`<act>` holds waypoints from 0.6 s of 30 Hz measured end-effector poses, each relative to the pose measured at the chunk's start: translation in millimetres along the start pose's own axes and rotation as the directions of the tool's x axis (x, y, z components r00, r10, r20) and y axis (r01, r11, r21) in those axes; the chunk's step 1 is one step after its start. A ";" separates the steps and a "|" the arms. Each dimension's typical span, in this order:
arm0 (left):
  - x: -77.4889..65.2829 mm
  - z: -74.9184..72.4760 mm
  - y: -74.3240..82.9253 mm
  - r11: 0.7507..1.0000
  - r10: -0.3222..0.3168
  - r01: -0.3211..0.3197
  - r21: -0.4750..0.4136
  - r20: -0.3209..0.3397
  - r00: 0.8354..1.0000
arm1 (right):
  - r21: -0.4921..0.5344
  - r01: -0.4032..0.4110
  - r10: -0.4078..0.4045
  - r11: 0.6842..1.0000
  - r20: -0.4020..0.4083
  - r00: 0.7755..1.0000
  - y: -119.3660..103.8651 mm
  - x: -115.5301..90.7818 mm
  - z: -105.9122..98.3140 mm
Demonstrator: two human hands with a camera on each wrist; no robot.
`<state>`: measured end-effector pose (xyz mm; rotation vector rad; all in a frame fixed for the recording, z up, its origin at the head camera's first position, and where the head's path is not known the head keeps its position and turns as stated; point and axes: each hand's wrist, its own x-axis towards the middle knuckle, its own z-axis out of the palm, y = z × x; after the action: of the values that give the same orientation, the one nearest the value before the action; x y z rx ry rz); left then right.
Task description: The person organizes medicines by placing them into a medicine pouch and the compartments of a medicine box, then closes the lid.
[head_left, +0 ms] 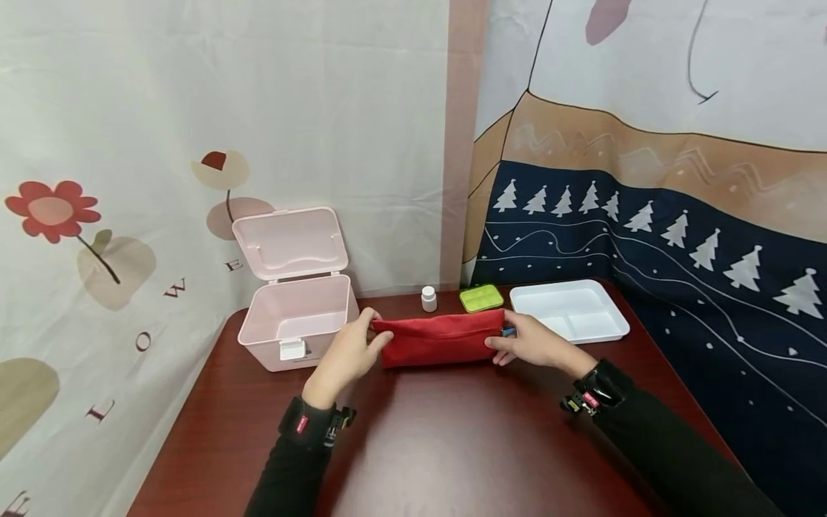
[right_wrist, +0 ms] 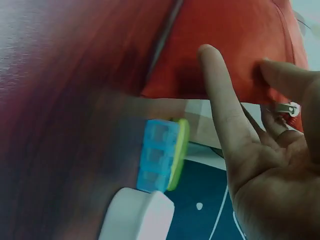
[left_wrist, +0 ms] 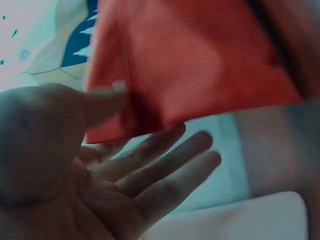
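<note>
A red zippered pouch is stretched lengthwise between both hands, near the middle of the table. My left hand pinches its left end, with the thumb over the near face and the other fingers behind. At the opposite end, my right hand grips the pouch between thumb and fingers. A metal zipper pull shows by the right fingers in the right wrist view. In the left wrist view the thumb lies on the red fabric, and several fingers extend beneath its edge. What the pouch contains is hidden.
A pink box with its lid raised stands left of the pouch. Behind the pouch are a small white bottle and a green-lidded compartment case. A white divided tray lies at right. Printed curtains hang along the table's back.
</note>
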<state>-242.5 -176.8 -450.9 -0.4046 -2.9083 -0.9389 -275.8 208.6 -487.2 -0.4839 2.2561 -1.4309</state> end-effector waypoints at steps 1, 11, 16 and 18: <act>-0.3 3.0 -1.9 0.999 -0.015 0.015 -0.031 0.005 1.000 | -0.014 -0.003 0.003 1.000 -0.004 1.000 1.0 -0.5 1.0; 7.4 39.4 -32.3 0.977 -0.125 0.147 -0.155 0.140 0.982 | -0.115 -0.004 0.000 0.993 -0.033 0.999 8.8 1.2 11.3; 5.4 38.1 -34.3 0.975 -0.076 0.100 -0.198 0.125 0.989 | -0.169 0.019 -0.033 0.985 -0.078 0.996 7.1 1.3 13.5; 1.7 35.6 -31.6 0.977 -0.054 0.074 -0.202 0.102 0.993 | -0.190 0.034 -0.051 0.981 -0.089 0.995 5.3 0.6 13.0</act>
<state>-251.6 -180.3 -497.6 -0.3788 -2.9348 -1.2706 -269.8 200.5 -497.0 -0.5372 2.4845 -1.2908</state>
